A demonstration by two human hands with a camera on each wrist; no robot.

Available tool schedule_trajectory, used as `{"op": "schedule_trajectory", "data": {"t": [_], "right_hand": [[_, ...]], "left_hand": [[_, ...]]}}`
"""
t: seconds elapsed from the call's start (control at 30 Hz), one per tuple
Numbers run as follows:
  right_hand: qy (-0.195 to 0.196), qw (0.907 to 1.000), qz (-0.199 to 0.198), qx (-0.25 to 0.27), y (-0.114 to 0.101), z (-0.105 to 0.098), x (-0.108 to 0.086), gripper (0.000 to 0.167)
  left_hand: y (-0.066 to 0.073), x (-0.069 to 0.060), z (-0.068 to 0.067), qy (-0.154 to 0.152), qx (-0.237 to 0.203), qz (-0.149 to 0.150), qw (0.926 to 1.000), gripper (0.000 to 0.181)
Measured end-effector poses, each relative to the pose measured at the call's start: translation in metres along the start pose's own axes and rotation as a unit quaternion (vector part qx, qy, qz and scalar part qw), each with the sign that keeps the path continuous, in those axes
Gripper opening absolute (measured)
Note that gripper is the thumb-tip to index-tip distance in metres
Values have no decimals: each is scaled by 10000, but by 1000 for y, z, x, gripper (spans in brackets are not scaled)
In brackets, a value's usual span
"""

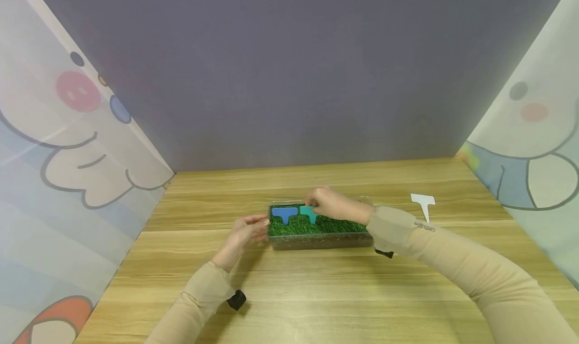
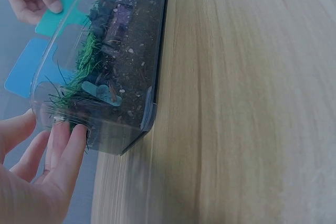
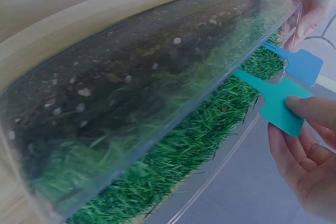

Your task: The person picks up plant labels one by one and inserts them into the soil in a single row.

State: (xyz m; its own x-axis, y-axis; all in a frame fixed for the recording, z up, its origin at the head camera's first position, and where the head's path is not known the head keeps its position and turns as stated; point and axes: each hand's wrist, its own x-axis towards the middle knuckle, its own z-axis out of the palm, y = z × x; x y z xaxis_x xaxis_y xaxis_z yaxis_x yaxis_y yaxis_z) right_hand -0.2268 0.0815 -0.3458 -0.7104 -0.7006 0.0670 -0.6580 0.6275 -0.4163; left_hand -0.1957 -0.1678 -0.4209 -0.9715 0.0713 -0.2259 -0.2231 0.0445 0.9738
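A clear planter box (image 1: 322, 241) holds dark soil with green grass (image 1: 336, 226) on top. Two T-shaped plant labels stand in the grass near its left end: a blue plant label (image 1: 285, 212) and, right of it, a teal plant label (image 1: 308, 212). My right hand (image 1: 332, 203) pinches the teal label's head between thumb and fingers, plain in the right wrist view (image 3: 310, 145). The label's stem goes down into the grass. At the box's left end my left hand (image 1: 244, 233) rests its fingertips on the clear wall, fingers spread and only slightly bent.
A white T-shaped plant label (image 1: 423, 201) lies on the wooden table (image 1: 298, 293) to the right of the box. Behind the table rises a grey panel (image 1: 289, 82). Cartoon-printed sheets (image 1: 40, 193) flank both sides.
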Motion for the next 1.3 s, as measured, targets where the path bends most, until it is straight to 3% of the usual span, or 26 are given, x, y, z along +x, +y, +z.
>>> {"op": "schedule_trajectory", "data": {"t": [0.23,0.5,0.9,1.3], "right_hand": [[-148,9996,174,174,2,-1,-4,20],[-118,9982,275,520,4,-6,-10,21],[355,9972,63,650,18,-19,-27,17],[662,9959,221,567,33,-24,-45,17]], "left_hand": [[1,2,4,301,85,-309,9990,38],[1,3,4,353,79,-426,9984,36],[2,2,4,335,75,-385,9987,37],[3,2,5,297,85,-352,9989,37]]}}
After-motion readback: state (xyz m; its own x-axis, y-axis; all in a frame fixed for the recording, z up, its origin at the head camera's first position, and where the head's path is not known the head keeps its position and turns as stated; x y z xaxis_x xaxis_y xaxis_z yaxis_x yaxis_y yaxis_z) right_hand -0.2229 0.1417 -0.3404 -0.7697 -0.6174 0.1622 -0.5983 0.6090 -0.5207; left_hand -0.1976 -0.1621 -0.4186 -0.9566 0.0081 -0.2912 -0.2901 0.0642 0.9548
